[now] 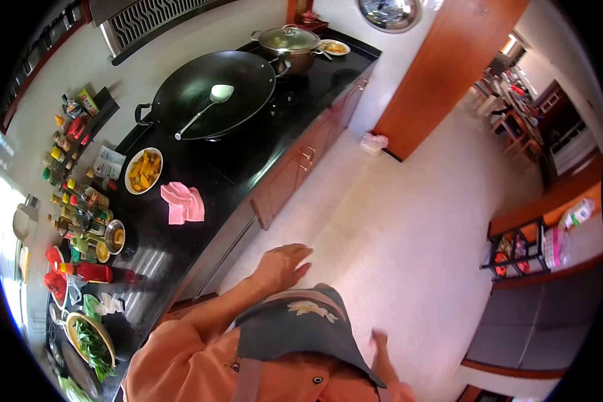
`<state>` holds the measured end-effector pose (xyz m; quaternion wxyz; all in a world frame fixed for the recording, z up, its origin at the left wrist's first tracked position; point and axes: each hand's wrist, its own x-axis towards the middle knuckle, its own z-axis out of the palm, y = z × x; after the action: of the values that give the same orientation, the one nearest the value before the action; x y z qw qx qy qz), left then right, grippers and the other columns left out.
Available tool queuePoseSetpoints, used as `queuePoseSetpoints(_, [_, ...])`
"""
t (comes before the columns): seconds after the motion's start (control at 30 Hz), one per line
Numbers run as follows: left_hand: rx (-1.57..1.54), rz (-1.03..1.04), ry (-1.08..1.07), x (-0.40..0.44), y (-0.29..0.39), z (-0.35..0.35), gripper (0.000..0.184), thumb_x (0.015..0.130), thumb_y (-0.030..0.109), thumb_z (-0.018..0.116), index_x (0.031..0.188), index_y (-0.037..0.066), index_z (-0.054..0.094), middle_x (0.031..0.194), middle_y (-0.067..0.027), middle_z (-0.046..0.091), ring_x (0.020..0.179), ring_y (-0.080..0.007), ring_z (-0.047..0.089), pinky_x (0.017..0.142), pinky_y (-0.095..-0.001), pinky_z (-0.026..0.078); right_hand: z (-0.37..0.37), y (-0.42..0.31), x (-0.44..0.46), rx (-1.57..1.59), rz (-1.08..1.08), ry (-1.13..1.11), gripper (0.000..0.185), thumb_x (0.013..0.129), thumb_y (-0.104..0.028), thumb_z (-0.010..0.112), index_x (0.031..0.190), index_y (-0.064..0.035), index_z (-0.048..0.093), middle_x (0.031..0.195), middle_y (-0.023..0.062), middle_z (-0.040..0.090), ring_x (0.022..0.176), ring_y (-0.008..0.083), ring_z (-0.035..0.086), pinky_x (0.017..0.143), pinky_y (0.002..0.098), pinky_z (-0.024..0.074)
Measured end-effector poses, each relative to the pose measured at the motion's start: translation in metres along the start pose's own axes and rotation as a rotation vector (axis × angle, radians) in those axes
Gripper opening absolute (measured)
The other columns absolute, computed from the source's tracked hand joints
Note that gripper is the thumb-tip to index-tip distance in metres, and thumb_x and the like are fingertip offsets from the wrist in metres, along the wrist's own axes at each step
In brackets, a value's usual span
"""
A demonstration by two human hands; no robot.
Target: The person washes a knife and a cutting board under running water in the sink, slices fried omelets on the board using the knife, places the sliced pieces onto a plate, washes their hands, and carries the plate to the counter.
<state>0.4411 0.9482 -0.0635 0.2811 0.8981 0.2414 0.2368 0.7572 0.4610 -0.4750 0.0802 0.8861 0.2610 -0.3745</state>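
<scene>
My left hand is in front of the apron, over the floor beside the counter, with its fingers apart and nothing in it. Low at my other side hangs my right hand, small and blurred, its fingers hard to make out. A black wok sits on the stove, with a metal ladle resting inside. Nearer on the black counter lie a pink cloth and a white dish of yellow food.
Behind the wok stand a lidded pot and a small plate. Bottles, a red bottle and a basket of greens line the counter. A wooden pillar and black rack stand right.
</scene>
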Motion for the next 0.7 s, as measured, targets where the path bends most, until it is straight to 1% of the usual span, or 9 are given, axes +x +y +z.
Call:
queuePoseSetpoints(0.07, [-0.016, 0.01, -0.02, 0.043, -0.005, 0.009, 0.032, 0.092, 0.021, 0.072, 0.12, 0.007, 0.07, 0.119, -0.0168, 0.071, 0.102, -0.0375, 0.07, 0.085, -0.0438, 0.058, 0.017, 0.019, -0.015, 0.153, 0.162, -0.224, 0.035, 0.097, -0.039, 0.058, 0.097, -0.008, 0.075, 0.09, 0.0174, 0.073, 0.088, 0.0351, 0.069, 0.075, 0.0506, 0.0544])
queuePoseSetpoints(0.17, [-0.004, -0.046, 0.04, 0.101, -0.028, 0.033, 0.031, 0.093, 0.021, 0.071, 0.121, 0.007, 0.07, 0.121, -0.0176, 0.071, 0.102, -0.0381, 0.07, 0.085, -0.0438, 0.058, 0.007, 0.016, 0.003, 0.44, 0.299, -0.329, 0.032, 0.097, -0.035, 0.058, 0.098, -0.0086, 0.075, 0.084, 0.0156, 0.072, 0.082, 0.0316, 0.069, 0.072, 0.049, 0.0548])
queuePoseSetpoints(0.3, [0.074, -0.211, 0.041, 0.172, -0.044, 0.059, 0.033, 0.091, 0.022, 0.073, 0.121, 0.008, 0.07, 0.118, -0.0162, 0.071, 0.099, -0.0382, 0.07, 0.083, -0.0447, 0.058, -0.041, 0.014, 0.087, 0.682, 0.326, -0.326, 0.027, 0.098, -0.031, 0.059, 0.1, -0.0094, 0.075, 0.076, 0.0132, 0.071, 0.074, 0.0269, 0.069, 0.068, 0.0469, 0.0553])
queuePoseSetpoints(0.4, [0.123, -0.121, 0.051, 0.218, -0.057, 0.087, 0.034, 0.092, 0.027, 0.069, 0.122, 0.01, 0.069, 0.115, -0.0147, 0.072, 0.102, -0.0365, 0.069, 0.084, -0.0453, 0.057, -0.121, -0.008, 0.205, 0.918, 0.247, -0.229, 0.023, 0.099, -0.027, 0.06, 0.101, -0.01, 0.075, 0.07, 0.0113, 0.07, 0.068, 0.0233, 0.069, 0.065, 0.0453, 0.0557])
queuePoseSetpoints(0.43, [0.143, -0.131, 0.041, 0.232, -0.059, 0.094, 0.034, 0.092, 0.027, 0.069, 0.122, 0.01, 0.07, 0.115, -0.0145, 0.072, 0.102, -0.0362, 0.069, 0.084, -0.045, 0.057, -0.156, -0.023, 0.251, 1.141, 0.202, -0.189, 0.022, 0.099, -0.026, 0.06, 0.102, -0.0102, 0.075, 0.068, 0.0107, 0.069, 0.066, 0.0222, 0.069, 0.064, 0.0447, 0.0558])
queuePoseSetpoints(0.47, [0.103, -0.111, 0.044, 0.248, -0.055, 0.09, 0.034, 0.094, 0.028, 0.068, 0.123, 0.01, 0.069, 0.115, -0.0147, 0.071, 0.102, -0.0363, 0.069, 0.085, -0.045, 0.057, -0.236, -0.05, 0.325, 0.727, 0.078, -0.025, 0.022, 0.1, -0.026, 0.058, 0.106, -0.0094, 0.072, 0.076, 0.0111, 0.067, 0.073, 0.0223, 0.066, 0.069, 0.044, 0.0531])
queuePoseSetpoints(0.57, [0.112, -0.209, 0.021, 0.276, -0.053, 0.082, 0.034, 0.096, 0.029, 0.066, 0.123, 0.009, 0.069, 0.116, -0.0152, 0.071, 0.104, -0.0373, 0.068, 0.086, -0.0457, 0.057, -0.515, -0.222, 0.431, 0.571, -0.294, 0.397, 0.027, 0.103, -0.026, 0.052, 0.119, -0.0068, 0.063, 0.097, 0.0124, 0.06, 0.093, 0.0227, 0.058, 0.083, 0.0417, 0.045])
queuePoseSetpoints(0.63, [0.153, -0.268, 0.042, 0.279, -0.066, 0.085, 0.034, 0.096, 0.031, 0.066, 0.123, 0.011, 0.07, 0.116, -0.0158, 0.071, 0.103, -0.0378, 0.069, 0.085, -0.0466, 0.057, -0.708, -0.357, 0.414, 0.642, -0.593, 0.647, 0.031, 0.105, -0.025, 0.048, 0.127, -0.0052, 0.057, 0.112, 0.0132, 0.055, 0.106, 0.023, 0.052, 0.092, 0.0402, 0.0397])
queuePoseSetpoints(0.7, [0.182, -0.389, 0.076, 0.279, -0.076, 0.085, 0.034, 0.096, 0.033, 0.065, 0.123, 0.013, 0.07, 0.114, -0.0158, 0.072, 0.101, -0.0382, 0.07, 0.084, -0.0479, 0.058, -0.874, -0.493, 0.338, 0.763, -0.931, 0.863, 0.037, 0.107, -0.025, 0.044, 0.135, -0.0035, 0.051, 0.126, 0.014, 0.05, 0.119, 0.0233, 0.046, 0.102, 0.0387, 0.0343])
